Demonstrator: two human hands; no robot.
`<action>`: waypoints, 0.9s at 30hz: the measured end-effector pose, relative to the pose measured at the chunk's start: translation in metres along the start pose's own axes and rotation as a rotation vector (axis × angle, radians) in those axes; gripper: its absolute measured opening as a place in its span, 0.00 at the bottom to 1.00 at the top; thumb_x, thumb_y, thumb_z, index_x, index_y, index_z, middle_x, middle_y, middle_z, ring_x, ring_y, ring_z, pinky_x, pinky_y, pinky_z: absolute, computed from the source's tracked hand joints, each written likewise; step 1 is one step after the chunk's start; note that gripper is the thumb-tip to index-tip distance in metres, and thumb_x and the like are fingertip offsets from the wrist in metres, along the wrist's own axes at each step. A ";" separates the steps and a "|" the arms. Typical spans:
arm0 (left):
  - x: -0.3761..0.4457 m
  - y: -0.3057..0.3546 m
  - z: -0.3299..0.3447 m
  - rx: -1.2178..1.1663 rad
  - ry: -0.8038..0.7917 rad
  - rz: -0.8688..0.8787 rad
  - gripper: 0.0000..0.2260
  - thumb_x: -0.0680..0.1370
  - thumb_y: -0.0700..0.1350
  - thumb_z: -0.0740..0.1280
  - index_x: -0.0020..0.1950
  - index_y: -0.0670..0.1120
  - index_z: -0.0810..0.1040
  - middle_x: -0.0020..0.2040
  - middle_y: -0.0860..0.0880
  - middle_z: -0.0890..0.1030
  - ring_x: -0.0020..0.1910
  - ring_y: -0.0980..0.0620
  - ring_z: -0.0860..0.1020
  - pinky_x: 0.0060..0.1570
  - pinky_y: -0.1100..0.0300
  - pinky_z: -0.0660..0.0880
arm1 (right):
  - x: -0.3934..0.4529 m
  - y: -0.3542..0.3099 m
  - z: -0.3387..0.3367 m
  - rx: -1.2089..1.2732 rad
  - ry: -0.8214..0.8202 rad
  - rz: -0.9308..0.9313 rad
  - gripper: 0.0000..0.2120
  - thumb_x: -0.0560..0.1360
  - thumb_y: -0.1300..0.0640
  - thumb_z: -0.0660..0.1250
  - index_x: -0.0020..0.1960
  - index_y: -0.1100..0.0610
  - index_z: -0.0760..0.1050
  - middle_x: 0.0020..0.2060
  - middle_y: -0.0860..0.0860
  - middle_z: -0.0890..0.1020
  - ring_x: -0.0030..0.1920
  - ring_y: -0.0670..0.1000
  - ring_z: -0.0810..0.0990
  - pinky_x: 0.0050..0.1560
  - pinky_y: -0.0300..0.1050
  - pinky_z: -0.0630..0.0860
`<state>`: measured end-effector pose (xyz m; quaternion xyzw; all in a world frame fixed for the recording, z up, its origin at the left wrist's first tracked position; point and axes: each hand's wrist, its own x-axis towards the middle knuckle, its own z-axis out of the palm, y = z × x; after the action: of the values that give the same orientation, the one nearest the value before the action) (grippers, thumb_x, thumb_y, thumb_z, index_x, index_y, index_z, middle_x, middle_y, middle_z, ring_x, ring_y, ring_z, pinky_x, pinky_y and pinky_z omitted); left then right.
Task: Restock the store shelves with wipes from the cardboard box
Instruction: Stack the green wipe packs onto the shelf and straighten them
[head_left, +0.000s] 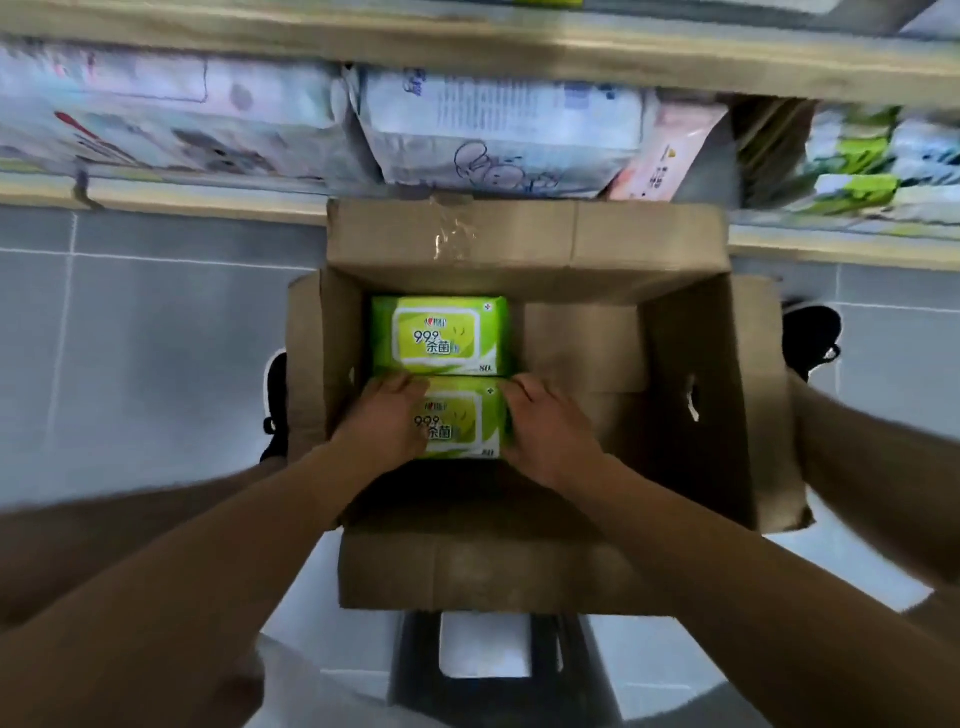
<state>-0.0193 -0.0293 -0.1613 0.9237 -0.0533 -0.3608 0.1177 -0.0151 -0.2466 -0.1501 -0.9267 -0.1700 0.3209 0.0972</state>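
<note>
An open cardboard box (691, 431) stands on the floor in front of me. Two green packs of wipes lie in its left half. The far pack (441, 335) lies untouched. The near pack (465, 423) sits between my hands. My left hand (387, 421) covers its left side with fingers curled over the top edge. My right hand (545, 431) grips its right edge. The right half of the box shows bare cardboard bottom.
A low shelf (156, 200) runs across the top, stocked with white and pink packs (498, 140) and green wipe packs (857, 171) at the right. Grey floor tiles surround the box. My black shoes (810, 338) flank it. A dark stool (488, 665) sits below.
</note>
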 end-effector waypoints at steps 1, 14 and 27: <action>0.004 -0.001 0.003 0.023 -0.028 0.009 0.36 0.69 0.48 0.73 0.74 0.46 0.62 0.71 0.44 0.63 0.68 0.39 0.63 0.66 0.49 0.65 | 0.002 0.002 0.004 -0.007 -0.010 -0.006 0.36 0.69 0.45 0.71 0.72 0.54 0.62 0.67 0.53 0.67 0.65 0.59 0.68 0.63 0.57 0.70; 0.007 0.027 0.041 0.224 0.013 0.041 0.42 0.66 0.52 0.75 0.75 0.50 0.56 0.67 0.45 0.63 0.63 0.40 0.62 0.55 0.42 0.71 | 0.019 0.020 0.018 0.007 -0.013 0.003 0.41 0.65 0.48 0.75 0.72 0.56 0.62 0.68 0.55 0.66 0.66 0.60 0.67 0.64 0.57 0.70; 0.053 0.045 -0.002 -0.072 0.311 0.191 0.25 0.68 0.48 0.71 0.64 0.45 0.74 0.61 0.42 0.73 0.58 0.38 0.70 0.56 0.42 0.72 | 0.030 0.057 0.025 0.026 -0.350 0.095 0.45 0.61 0.38 0.75 0.71 0.54 0.63 0.66 0.56 0.71 0.65 0.60 0.70 0.65 0.50 0.67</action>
<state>0.0200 -0.0820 -0.1830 0.9543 -0.1092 -0.2023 0.1912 0.0057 -0.2865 -0.2028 -0.8622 -0.1363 0.4838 0.0631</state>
